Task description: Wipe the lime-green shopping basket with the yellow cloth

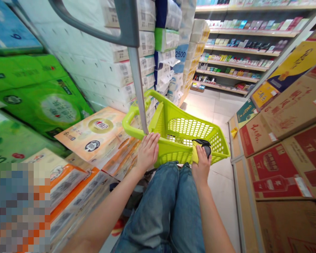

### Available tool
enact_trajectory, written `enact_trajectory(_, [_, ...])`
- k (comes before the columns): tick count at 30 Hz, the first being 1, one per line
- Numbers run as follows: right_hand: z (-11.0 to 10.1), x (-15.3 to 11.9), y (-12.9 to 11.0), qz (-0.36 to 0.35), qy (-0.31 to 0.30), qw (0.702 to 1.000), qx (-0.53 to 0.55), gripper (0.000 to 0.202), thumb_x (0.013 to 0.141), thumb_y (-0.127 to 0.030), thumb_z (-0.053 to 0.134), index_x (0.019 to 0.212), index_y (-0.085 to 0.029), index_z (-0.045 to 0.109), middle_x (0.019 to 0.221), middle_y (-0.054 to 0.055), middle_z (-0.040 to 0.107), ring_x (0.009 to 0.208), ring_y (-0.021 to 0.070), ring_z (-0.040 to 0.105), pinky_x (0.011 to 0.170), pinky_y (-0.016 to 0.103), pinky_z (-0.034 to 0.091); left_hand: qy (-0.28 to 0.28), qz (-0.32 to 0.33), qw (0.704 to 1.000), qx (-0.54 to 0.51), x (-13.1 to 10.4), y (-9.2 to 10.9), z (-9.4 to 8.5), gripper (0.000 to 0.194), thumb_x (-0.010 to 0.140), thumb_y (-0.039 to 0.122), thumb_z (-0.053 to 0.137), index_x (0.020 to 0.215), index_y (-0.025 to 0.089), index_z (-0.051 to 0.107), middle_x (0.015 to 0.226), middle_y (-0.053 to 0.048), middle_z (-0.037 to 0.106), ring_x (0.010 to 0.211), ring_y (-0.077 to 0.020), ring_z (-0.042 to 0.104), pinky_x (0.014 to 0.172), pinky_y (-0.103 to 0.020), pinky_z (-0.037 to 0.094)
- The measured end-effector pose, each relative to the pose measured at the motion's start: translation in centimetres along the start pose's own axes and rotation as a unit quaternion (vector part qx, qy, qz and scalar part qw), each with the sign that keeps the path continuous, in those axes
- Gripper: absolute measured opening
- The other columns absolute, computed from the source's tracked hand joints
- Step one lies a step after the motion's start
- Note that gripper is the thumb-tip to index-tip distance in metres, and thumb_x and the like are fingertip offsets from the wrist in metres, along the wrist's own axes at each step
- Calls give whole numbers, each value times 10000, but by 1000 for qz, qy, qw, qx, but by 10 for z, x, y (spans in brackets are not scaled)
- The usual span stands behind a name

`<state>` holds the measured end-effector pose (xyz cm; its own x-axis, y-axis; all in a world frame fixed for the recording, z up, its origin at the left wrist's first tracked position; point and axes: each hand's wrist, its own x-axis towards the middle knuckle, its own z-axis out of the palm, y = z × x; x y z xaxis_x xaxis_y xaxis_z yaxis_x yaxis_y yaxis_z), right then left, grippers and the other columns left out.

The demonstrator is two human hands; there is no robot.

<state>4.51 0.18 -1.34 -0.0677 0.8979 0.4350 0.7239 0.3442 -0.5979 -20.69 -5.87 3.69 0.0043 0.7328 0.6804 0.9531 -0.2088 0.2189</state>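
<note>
A lime-green plastic shopping basket [160, 147] with perforated sides stands in front of my knees. A grey pull handle [129, 24] rises from it on a metal pole. My left hand [149, 147] is closed over the basket's near rim, right by the foot of the pole. At the rim further right, my right hand [202, 163] grips a small yellow-and-black item [195, 154]; its exact kind I cannot make out. The bottom of the basket is partly hidden by its near wall and my right hand.
Stacked white tissue packs [100, 66] rise on the left, beside green packs [42, 98] and an orange-and-white carton [97, 130]. Cardboard boxes [279, 168] line the right side. Shelves [242, 63] of small boxed goods stand beyond the tiled floor [221, 189]. The lower left corner is pixelated.
</note>
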Motion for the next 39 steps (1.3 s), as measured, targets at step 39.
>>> enact_trajectory(39, [25, -7, -106, -145, -96, 984, 25, 825, 748, -38, 370, 1547, -242, 332, 1582, 38, 441, 1503, 174, 336, 1269, 499, 7, 9, -2, 1000, -17, 1, 0, 1, 456, 1025, 214, 328, 1461, 187, 460, 1440, -100, 567, 1415, -239, 433, 1207, -484, 318])
